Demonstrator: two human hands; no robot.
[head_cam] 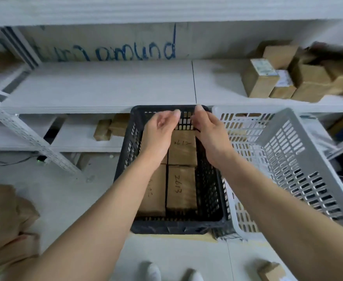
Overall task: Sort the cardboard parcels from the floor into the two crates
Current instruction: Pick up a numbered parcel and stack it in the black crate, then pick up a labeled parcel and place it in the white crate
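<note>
Brown cardboard parcels (181,187) packed flat inside the black slotted plastic crate (172,227) on the floor.
Plain tan faces with dark handwritten numbers — one reads 2613 — lie edge to edge. Left hand (162,128) and right hand (209,131) hover over the crate's far end, fingers loosely bent, holding nothing. A pale grey slotted plastic crate (288,159) stands just right of it.

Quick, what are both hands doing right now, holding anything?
Left hand: open, fingers loosely curled, empty, above the black crate.
Right hand: open, nothing visible in its grip, fingertips near the black crate's far rim.
</note>
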